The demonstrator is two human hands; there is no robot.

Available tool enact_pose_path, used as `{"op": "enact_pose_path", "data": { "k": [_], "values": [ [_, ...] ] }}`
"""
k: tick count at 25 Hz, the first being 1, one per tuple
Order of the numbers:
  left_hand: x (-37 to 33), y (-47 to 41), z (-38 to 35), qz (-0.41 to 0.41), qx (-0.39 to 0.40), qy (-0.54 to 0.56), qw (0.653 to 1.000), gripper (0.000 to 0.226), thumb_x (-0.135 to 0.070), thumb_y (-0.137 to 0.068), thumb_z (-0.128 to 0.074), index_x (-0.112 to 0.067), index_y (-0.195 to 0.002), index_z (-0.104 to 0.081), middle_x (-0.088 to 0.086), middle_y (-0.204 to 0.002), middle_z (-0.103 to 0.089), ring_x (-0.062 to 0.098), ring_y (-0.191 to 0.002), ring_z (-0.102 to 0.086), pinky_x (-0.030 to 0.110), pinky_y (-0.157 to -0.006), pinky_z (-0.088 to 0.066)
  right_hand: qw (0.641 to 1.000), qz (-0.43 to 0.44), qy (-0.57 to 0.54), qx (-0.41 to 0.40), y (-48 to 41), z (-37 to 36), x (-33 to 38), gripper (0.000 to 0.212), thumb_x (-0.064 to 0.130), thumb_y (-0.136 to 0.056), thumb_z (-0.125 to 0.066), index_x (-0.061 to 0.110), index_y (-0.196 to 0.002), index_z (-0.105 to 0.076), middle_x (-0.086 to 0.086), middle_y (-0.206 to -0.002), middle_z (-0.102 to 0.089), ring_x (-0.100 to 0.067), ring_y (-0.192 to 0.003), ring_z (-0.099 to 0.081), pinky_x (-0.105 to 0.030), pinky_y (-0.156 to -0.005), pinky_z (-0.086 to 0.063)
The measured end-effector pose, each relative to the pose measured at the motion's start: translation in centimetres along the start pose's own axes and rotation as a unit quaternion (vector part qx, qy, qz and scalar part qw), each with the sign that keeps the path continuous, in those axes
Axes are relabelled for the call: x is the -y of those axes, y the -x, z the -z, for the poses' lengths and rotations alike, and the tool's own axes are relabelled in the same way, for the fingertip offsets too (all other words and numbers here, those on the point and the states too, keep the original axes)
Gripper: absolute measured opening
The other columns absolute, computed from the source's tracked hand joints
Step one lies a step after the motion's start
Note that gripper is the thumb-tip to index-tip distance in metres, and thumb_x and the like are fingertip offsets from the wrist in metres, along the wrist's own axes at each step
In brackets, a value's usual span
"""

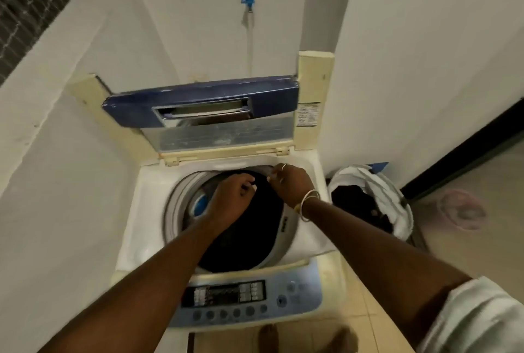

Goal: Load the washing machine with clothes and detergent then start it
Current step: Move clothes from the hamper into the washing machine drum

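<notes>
Loading is under way, by the look of it: the top-loading washing machine (133, 211) stands with its lid (198, 103) tipped up at the far edge, and a dark garment (249, 233) fills most of the drum (174, 205) opening. Both hands are down there with curled fingers. The left hand (231, 196) grips a fold of the dark cloth near the middle. The right hand (292, 185) pinches what seems to be the same garment's edge at the drum's far rim.

Plenty is left, I'd say. The laundry basket (357, 177) on the floor just beside the machine's right side holds more dark clothes. No detergent shows anywhere, so that step looks undone. The control panel (243, 298) along the near edge is untouched, and the lid must come down before a start.

Hard to read: motion blur smears the fingertips, so the exact pinch is a judgement. The drum's depth is hidden under the cloth, and the panel's labels are too small to make out. A blue fitting (200, 205) on the drum's left wall is half covered by the left wrist.
</notes>
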State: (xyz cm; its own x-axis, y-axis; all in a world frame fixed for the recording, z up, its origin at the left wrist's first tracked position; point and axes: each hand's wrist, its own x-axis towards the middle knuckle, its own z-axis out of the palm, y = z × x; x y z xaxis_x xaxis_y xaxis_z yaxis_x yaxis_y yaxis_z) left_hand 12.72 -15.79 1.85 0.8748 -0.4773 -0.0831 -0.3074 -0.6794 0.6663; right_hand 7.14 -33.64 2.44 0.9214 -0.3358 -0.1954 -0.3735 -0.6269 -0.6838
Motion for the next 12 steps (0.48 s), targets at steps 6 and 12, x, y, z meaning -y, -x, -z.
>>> {"op": "enact_pose_path", "data": {
  "k": [6,12],
  "values": [
    [-13.2,-5.4,-12.4,-0.068,0.047,0.036,0.996,0.015,-0.024,-0.094,-0.062,-0.021,-0.108,-0.066,-0.006,-0.098,-0.068,0.01,-0.082,-0.063,0.025,-0.076,-0.055,0.991,-0.083,-0.017,-0.106,-0.4,8.5,-12.5,0.018,0.037,-0.089,-0.058,0.02,-0.091,-0.065,-0.002,-0.083,-0.07,-0.023,-0.081,-0.066,-0.027,-0.068,-0.045],
    [-20.2,-12.1,-27.7,-0.051,0.119,0.05,0.99,0.013,-0.026,-0.099,-0.056,-0.021,-0.106,-0.066,-0.01,-0.096,-0.067,0.004,-0.086,-0.061,0.016,-0.081,-0.048,0.989,-0.135,-0.031,-0.055,-5.4,13.9,-29.0,0.017,0.031,-0.09,-0.059,0.021,-0.102,-0.066,-0.001,-0.091,-0.072,-0.02,-0.089,-0.067,-0.025,-0.077,-0.047]
  ]
}}
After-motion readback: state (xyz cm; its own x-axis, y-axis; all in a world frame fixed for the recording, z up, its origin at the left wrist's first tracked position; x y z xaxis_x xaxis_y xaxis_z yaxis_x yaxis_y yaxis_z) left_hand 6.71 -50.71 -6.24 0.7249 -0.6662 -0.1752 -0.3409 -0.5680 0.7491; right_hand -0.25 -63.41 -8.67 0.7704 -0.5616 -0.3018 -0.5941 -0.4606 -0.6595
